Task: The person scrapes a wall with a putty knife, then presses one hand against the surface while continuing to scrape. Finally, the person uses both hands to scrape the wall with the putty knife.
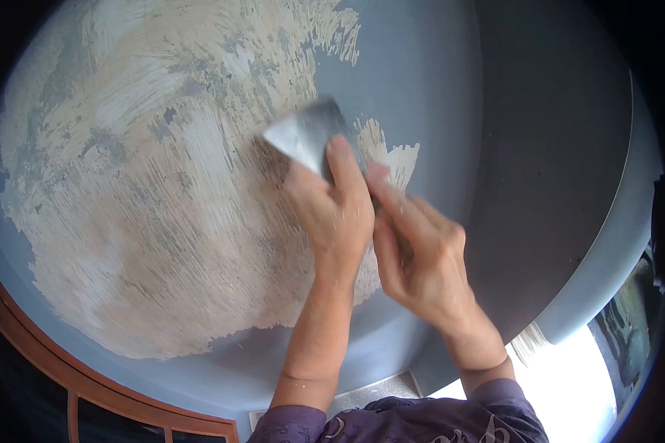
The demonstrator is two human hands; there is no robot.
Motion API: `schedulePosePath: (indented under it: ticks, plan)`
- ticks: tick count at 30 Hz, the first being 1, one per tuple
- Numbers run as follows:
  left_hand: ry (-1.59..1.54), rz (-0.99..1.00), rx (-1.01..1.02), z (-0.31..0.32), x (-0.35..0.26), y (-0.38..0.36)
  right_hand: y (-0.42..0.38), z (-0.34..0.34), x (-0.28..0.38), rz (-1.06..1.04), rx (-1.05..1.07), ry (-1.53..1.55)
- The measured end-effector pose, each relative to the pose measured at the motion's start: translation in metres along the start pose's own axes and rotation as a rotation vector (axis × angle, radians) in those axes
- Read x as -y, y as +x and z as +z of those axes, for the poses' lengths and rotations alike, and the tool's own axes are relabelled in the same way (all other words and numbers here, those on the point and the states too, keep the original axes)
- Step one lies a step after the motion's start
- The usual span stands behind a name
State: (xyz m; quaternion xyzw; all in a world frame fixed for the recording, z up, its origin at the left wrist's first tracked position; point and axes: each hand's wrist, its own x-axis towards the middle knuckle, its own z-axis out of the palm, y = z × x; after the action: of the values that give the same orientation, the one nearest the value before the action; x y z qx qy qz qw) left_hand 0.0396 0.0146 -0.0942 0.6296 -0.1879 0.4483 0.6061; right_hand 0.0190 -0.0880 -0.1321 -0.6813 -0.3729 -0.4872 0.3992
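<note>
A wide metal putty knife (312,133) lies tilted against the wall, its blade slightly blurred. My left hand (336,214) is closed on the blade's lower part, thumb on the near face. Some of its fingers are hidden behind the metal. My right hand (425,258) wraps around the handle end, which the fingers mostly cover. Behind the blade, the blue-grey wall (399,59) carries a large, rough cream patch (148,258) with streaks and ragged edges. Pale specks dot my forearms.
A dark brown wall section (547,148) stands to the right. An orange-brown wooden frame (122,399) with dark panes curves along the lower left. Bristles (528,343) show at the lower right beside a bright white area (576,376).
</note>
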Motion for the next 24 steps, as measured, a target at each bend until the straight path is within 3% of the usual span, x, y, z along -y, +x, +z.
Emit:
schedulePosePath:
  ticks: [3, 10, 20, 24]
  plan:
    - [-0.107, -0.247, -0.043, -0.005, 0.005, -0.032, -0.028, -0.002, 0.01, 0.094, 0.059, 0.002]
    - [-0.159, -0.152, -0.044, -0.006, 0.009, -0.016, -0.015, 0.009, 0.007, 0.052, 0.06, -0.072]
    - [-0.223, -0.238, -0.101, -0.002, 0.014, -0.028, -0.026, 0.005, 0.007, 0.074, 0.093, -0.091]
    - [-0.202, -0.193, -0.038, -0.003, 0.011, -0.025, -0.023, 0.002, 0.007, 0.095, 0.098, -0.054]
